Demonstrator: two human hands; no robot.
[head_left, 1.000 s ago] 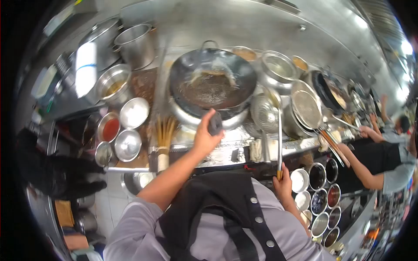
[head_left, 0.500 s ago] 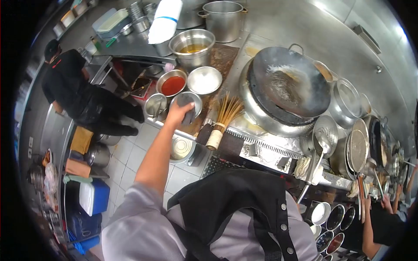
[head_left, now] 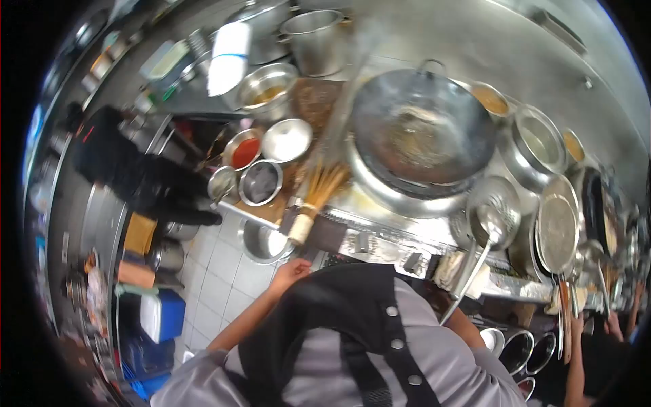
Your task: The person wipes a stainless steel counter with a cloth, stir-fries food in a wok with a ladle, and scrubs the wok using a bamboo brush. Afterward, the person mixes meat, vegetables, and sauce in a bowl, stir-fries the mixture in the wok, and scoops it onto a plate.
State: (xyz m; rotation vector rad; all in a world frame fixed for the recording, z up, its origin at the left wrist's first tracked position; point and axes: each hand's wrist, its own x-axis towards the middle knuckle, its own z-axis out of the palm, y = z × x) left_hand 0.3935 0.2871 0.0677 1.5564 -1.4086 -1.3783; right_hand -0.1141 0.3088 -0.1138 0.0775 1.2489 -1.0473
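Observation:
My left hand (head_left: 292,270) is low at the counter's front edge, near the wooden handle of a bamboo wok brush (head_left: 302,220). Its fingers look loosely curled but are blurred, and I make out nothing in them. My right forearm (head_left: 468,330) reaches under the long handle of a ladle (head_left: 493,227); shadow and the counter edge hide that hand. A large black wok (head_left: 369,129) stands on the burner ring with steaming, brownish liquid in it. To the left, a steel bowl (head_left: 260,183) holds something dark grey, next to a bowl of red sauce (head_left: 245,152).
A perforated skimmer (head_left: 502,193) lies right of the wok, with a strainer (head_left: 557,211) beyond it. A steel pot (head_left: 263,243) stands below the counter edge. A person in black (head_left: 125,159) is at the far left; another person's arm (head_left: 575,359) shows at lower right.
My left hand has left the dark grey bowl and come back toward my body. The view has shifted, and my right forearm now shows.

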